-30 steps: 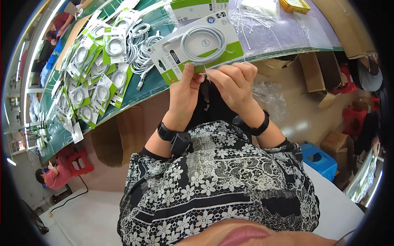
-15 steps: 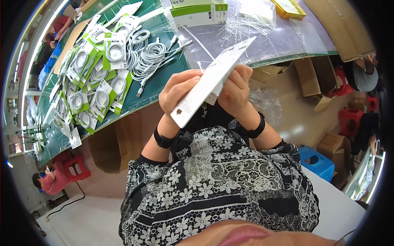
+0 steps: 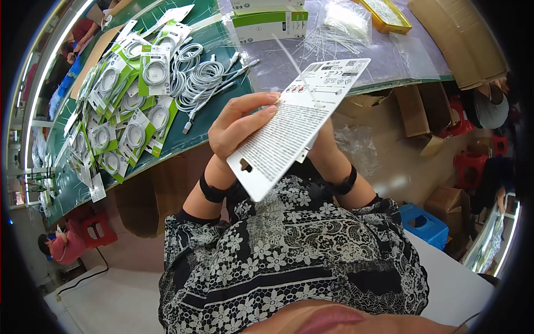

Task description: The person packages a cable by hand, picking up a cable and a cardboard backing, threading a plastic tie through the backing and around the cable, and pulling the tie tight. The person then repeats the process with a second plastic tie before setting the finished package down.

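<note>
A white printed packaging card (image 3: 295, 119) with a hang hole at its near end is tilted in front of me, its text side up. My left hand (image 3: 236, 125) is closed on the card's left edge. Through the card runs a thin white cable tie (image 3: 289, 55), its long tail standing out from the printed side. My right hand (image 3: 327, 150) is behind the card, its fingers hidden. A small pale piece shows below the card's lower right edge; what else is behind it is out of sight.
Carded white cables (image 3: 133, 133) pile up on the green tabletop at left, beside loose coiled cables (image 3: 203, 78). Farther back are a green-and-white box (image 3: 270, 26), a bag of cable ties (image 3: 347, 19) and a yellow tray (image 3: 386, 16). A blue stool (image 3: 425, 225) stands at right.
The card has turned so that its printed face shows more fully, and its near end has come lower. My right hand's fingers have gone from view behind it.
</note>
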